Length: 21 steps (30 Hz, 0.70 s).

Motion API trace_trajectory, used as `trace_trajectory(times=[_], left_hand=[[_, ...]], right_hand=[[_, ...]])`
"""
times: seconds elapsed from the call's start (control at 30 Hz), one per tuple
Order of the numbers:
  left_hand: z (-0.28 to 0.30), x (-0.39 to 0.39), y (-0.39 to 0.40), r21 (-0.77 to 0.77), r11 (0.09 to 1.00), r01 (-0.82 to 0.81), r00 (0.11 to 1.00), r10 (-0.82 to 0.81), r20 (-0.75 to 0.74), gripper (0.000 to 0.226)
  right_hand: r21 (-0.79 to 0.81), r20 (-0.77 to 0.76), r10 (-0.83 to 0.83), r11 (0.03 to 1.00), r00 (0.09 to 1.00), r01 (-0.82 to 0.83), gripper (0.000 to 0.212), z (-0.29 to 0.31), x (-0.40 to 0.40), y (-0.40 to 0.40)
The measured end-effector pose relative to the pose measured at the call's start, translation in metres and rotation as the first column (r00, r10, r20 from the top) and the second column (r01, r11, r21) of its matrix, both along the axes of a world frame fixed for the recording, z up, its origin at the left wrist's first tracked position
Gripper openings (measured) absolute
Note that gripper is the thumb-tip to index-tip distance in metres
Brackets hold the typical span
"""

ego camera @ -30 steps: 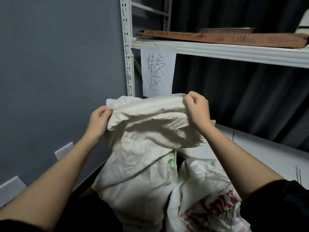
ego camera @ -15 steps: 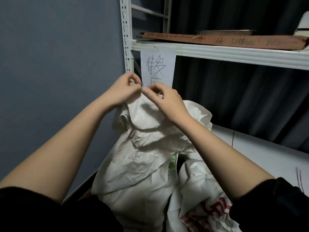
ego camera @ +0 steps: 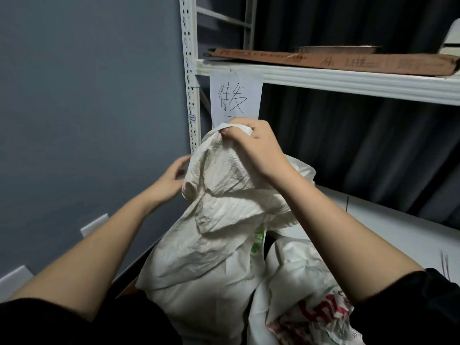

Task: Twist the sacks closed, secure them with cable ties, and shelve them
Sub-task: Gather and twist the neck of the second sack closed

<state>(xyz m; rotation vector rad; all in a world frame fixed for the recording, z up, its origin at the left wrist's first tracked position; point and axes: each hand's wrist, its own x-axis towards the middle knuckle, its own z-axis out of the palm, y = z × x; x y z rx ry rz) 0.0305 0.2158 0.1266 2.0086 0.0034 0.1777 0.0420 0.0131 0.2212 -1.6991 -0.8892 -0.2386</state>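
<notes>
The left hand (ego camera: 171, 179) lay against the left flank of the sack (ego camera: 211, 235), fingers loose and barely bent, holding nothing that I could make out. The sack stood in front of the person, low beside the rack's left post (ego camera: 190, 78), its body slumped and its top drawn up tall. The right hand (ego camera: 258, 148) had its fingers curled tight round the bunched mouth at the very top.

To my eye the twist was not yet made. It would go best if the left hand closed round the neck just under the right and held it fast while the right wound the gathered cloth round; every loose fold on the right side wanted tucking in first, or the tie would bite on a gap. I saw no cable tie in either hand.

A second sack (ego camera: 306, 295), white with red print, sat touching the first on its right, its mouth slack. Behind them ran a pale lower shelf (ego camera: 388, 220). Overhead, the upper shelf (ego camera: 348, 82) carried a long flat carton (ego camera: 348, 62), and a handwritten paper sign (ego camera: 235, 95) hung from its front edge near the post. A grey wall (ego camera: 87, 108) stood at the left, and a dark curtain (ego camera: 361, 150) hung behind the rack.
</notes>
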Motion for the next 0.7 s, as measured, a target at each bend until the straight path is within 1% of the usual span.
trace_trajectory(times=[0.07,0.1,0.17,0.2,0.23,0.27,0.3,0.33,0.37,0.4,0.43,0.47,0.5,0.53,0.57,0.6,0.63,0.67,0.7], left_hand=[[0.001,0.0,0.003,0.141,0.982,0.124,0.99,-0.112,-0.09,0.034],[0.002,0.001,0.005,0.223,0.959,0.174,0.979,-0.144,-0.146,0.031],[0.009,0.0,0.007,0.318,0.909,0.269,0.949,-0.193,-0.249,0.026],[0.011,0.0,0.009,0.353,0.89,0.29,0.94,-0.197,-0.277,0.024],[0.012,0.002,0.012,0.408,0.872,0.271,0.95,-0.175,-0.257,0.024],[0.014,0.005,0.014,0.491,0.85,0.191,0.977,-0.117,-0.177,0.023],[0.015,0.008,0.018,0.597,0.8,0.051,0.998,-0.017,-0.062,0.018],[0.016,0.012,0.022,0.668,0.735,-0.119,0.993,0.106,0.06,0.015],[0.019,0.015,0.026,0.679,0.679,-0.278,0.96,0.221,0.172,0.016],[0.023,0.019,0.028,0.64,0.66,-0.394,0.919,0.288,0.268,0.02],[0.029,0.022,0.029,0.537,0.702,-0.468,0.881,0.318,0.351,0.021],[0.038,0.023,0.028,0.388,0.78,-0.491,0.848,0.325,0.419,0.02],[0.051,0.023,0.024,0.214,0.862,-0.46,0.822,0.323,0.469,0.019],[0.063,0.022,0.02,0.062,0.917,-0.393,0.809,0.314,0.497,0.019],[0.074,0.021,0.015,-0.062,0.947,-0.315,0.814,0.303,0.496,0.018],[0.08,0.019,0.01,-0.153,0.959,-0.238,0.84,0.282,0.464,0.018],[0.083,0.019,0.007,-0.214,0.962,-0.169,0.88,0.245,0.407,0.021],[0.083,0.018,0.005,-0.258,0.96,-0.112,0.918,0.199,0.343,0.027],[0.08,0.018,0.004,-0.283,0.957,-0.066,0.946,0.15,0.287,0.033]], right_hand=[[0.02,-0.006,0.024,0.999,1.0,-0.024,0.028,0.0,-0.003,-0.001],[0.031,-0.033,0.045,0.999,0.998,-0.044,0.026,-0.001,-0.004,-0.002],[0.032,-0.095,0.086,0.996,0.992,-0.083,0.023,-0.003,-0.004,-0.005],[0.008,-0.115,0.096,0.995,0.989,-0.096,0.023,-0.003,-0.003,-0.007],[-0.023,-0.137,0.104,0.994,0.985,-0.108,0.024,-0.003,-0.001,-0.01],[-0.047,-0.172,0.127,0.99,0.977,-0.137,0.025,-0.003,0.001,-0.013],[-0.053,-0.222,0.163,0.982,0.961,-0.179,0.028,-0.004,0.002,-0.016],[-0.042,-0.281,0.208,0.973,0.937,-0.229,0.03,-0.005,0.004,-0.018],[-0.024,-0.343,0.246,0.962,0.906,-0.271,0.03,-0.009,0.007,-0.021],[-0.01,-0.413,0.271,0.953,0.869,-0.302,0.028,-0.012,0.01,-0.023],[-0.019,-0.489,0.263,0.95,0.832,-0.312,0.027,-0.018,0.014,-0.025],[-0.066,-0.549,0.213,0.953,0.808,-0.296,0.025,-0.025,0.017,-0.025],[-0.187,-0.549,0.103,0.952,0.829,-0.242,0.023,-0.034,0.022,-0.025],[-0.37,-0.472,-0.028,0.913,0.881,-0.169,0.02,-0.043,0.025,-0.023],[-0.556,-0.347,-0.13,0.826,0.929,-0.092,0.019,-0.054,0.03,-0.021],[-0.69,-0.241,-0.172,0.722,0.955,-0.045,0.018,-0.063,0.032,-0.018],[-0.757,-0.181,-0.172,0.652,0.968,-0.026,0.018,-0.072,0.033,-0.014],[-0.776,-0.148,-0.157,0.631,0.976,-0.016,0.02,-0.079,0.032,-0.012],[-0.766,-0.121,-0.139,0.643,0.983,-0.003,0.024,-0.083,0.032,-0.01]])
